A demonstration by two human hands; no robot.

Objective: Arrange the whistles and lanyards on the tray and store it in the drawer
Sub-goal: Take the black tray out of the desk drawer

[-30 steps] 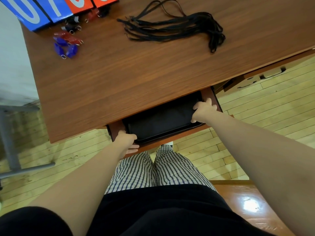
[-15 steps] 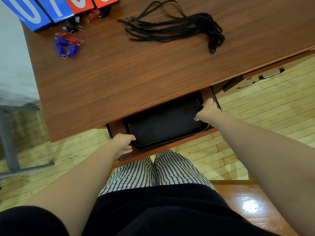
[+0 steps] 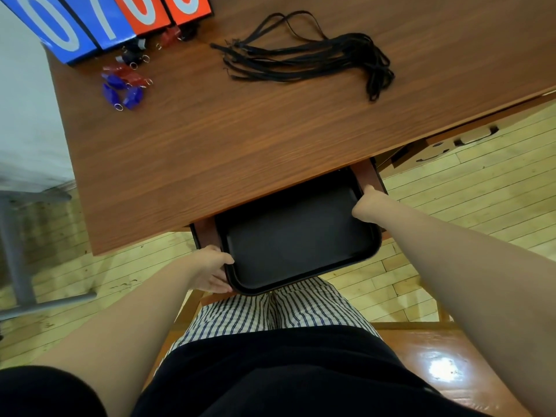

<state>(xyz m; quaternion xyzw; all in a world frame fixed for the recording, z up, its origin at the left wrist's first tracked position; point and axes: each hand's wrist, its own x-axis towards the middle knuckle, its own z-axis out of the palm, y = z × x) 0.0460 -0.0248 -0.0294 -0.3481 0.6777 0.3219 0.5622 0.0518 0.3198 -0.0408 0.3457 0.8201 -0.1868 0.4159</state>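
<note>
Both hands grip the black tray (image 3: 296, 236), the left hand (image 3: 210, 270) on its near left corner and the right hand (image 3: 368, 204) on its right edge. The tray sits half out of the open drawer (image 3: 368, 176) under the desk (image 3: 240, 130). The whistles (image 3: 126, 82) and lanyards (image 3: 316, 60) lie well apart on the desk.

Tray (image 3: 294, 236): 1; lanyard bundle (image 3: 307, 63): 1, cords uncountable; blue whistles (image 3: 134, 97): 3; red and black whistles (image 3: 135, 78): count unclear; number cards (image 3: 105, 19): 4
</note>
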